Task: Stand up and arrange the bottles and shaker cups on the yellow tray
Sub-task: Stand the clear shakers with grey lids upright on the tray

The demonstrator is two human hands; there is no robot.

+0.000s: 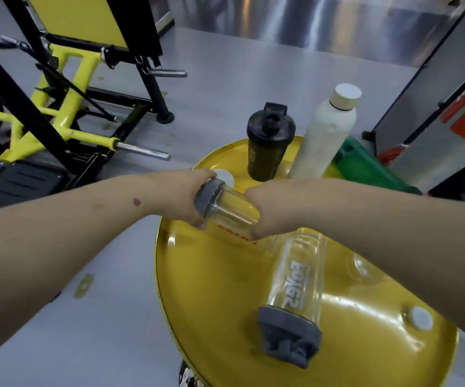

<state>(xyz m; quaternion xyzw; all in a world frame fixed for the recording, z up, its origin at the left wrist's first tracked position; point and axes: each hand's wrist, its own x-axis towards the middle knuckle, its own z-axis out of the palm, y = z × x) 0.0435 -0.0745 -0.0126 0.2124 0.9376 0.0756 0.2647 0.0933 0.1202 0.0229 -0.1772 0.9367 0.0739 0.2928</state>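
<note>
A round yellow tray fills the lower middle of the head view. Both hands hold one clear shaker cup with a grey lid, tilted above the tray's far part: my left hand grips the lid end and my right hand grips the clear body. A second clear shaker cup lies on its side on the tray, its grey lid toward me. At the tray's far edge a black shaker cup stands upright, and a white bottle with a pale cap stands beside it, to its right.
A yellow and black gym machine stands on the grey floor at the left, with steel pegs sticking out. A green box sits behind the tray at the right, next to a grey panel. Two white caps are set into the tray's surface.
</note>
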